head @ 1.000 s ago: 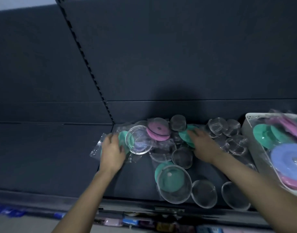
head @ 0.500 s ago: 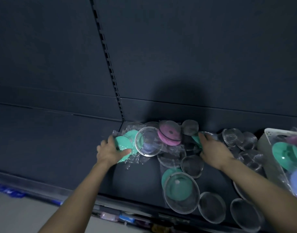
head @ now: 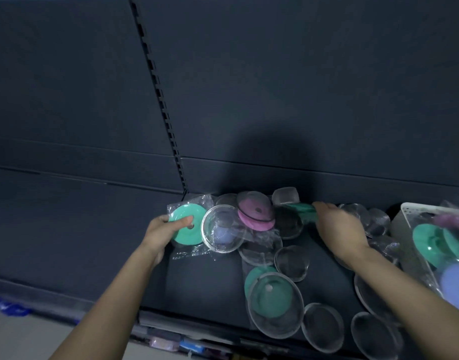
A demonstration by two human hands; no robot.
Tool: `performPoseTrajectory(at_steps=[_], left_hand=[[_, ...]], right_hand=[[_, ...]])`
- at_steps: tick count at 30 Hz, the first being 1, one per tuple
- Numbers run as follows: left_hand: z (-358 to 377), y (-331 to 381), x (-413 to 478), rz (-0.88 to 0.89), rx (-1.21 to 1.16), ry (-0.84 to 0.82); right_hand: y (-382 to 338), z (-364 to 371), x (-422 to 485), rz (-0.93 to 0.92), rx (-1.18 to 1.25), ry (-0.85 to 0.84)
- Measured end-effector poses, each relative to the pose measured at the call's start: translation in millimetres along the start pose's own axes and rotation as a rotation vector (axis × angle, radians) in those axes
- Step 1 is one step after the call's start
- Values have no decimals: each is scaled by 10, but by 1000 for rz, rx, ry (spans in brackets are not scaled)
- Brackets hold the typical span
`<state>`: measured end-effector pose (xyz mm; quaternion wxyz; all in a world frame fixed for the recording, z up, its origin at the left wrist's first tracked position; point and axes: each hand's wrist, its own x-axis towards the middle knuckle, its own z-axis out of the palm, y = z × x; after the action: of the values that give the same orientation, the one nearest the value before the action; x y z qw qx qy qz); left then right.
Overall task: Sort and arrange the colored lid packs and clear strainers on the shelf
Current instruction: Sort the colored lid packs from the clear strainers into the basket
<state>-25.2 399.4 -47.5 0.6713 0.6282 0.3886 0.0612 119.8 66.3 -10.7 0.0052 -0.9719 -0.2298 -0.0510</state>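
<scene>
— Fingers [head: 162, 219] of the left hand [head: 162, 236] curl behind a green pack [head: 190, 229], thumb laid across its face beside the hole. Was it held that way half a second ago?
— Not quite. Then the hand half covered it, and it sat tucked against the strainer [head: 221, 228]. Now it is out to the left, the whole disc showing, its clear bag [head: 189, 253] spread below it.
— And the right hand [head: 338, 228]?
— Its fingers pinch a darker pack [head: 302, 213], tilted up on edge at the back of the shelf [head: 202, 281], just beside the pink pack [head: 254, 215]. Earlier only a sliver of that green showed past the hand; a second ago the hand lay over it.
— Has the pink pack shifted?
— No, it leans on the strainer's rim as before.
— The front?
— Unchanged. A big strainer [head: 275, 307] lies over a green lid [head: 253, 279] at the shelf's front edge, with two more to its right. The basket [head: 415, 207] at far right holds green, pink and blue lids.
</scene>
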Motion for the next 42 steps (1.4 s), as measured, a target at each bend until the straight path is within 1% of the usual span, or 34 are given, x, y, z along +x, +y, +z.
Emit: performPoseTrajectory(at_steps=[1, 3, 5, 7, 9, 13, 15, 19, 23, 25, 28, 30, 32, 38, 42], left_hand=[[36, -12, 2, 6, -24, -15], [105, -18, -9, 49, 11, -47], [125, -38, 22, 71, 90, -100], [109, -51, 54, 58, 166, -99], [92, -55, 68, 54, 187, -74], [106, -40, 13, 17, 128, -84], [98, -42, -36, -3, 102, -63], [80, 5, -95, 40, -44, -8], [155, 140, -235, 171, -104, 44], [218, 212, -307, 270, -86, 144], [307, 371, -429, 451, -29, 344], [373, 481, -505, 533, -8, 384], [472, 565, -581, 571, -3, 330], [995, 637, -859, 563, 35, 135], [1345, 633, -1077, 576, 68, 16]], right_hand=[[-1, -27, -13, 3, -1, 4], [-9, -66, -45, 7, 13, 24], [1, -75, -66, 14, 34, 53], [25, -61, -85, 19, 50, 81], [45, -48, -98, 19, 86, 103], [58, -78, -133, 62, 187, 164], [52, -105, -156, 79, 240, 211], [38, -144, -173, 121, 347, 228], [-18, -202, -221, 137, 423, 242], [-41, -242, -247, 156, 473, 266], [-67, -325, -285, 189, 531, 291], [-72, -388, -323, 212, 558, 306], [-72, -449, -371, 227, 584, 331], [-19, -711, -586, 205, 649, 382], [152, -858, -720, 164, 600, 487]])
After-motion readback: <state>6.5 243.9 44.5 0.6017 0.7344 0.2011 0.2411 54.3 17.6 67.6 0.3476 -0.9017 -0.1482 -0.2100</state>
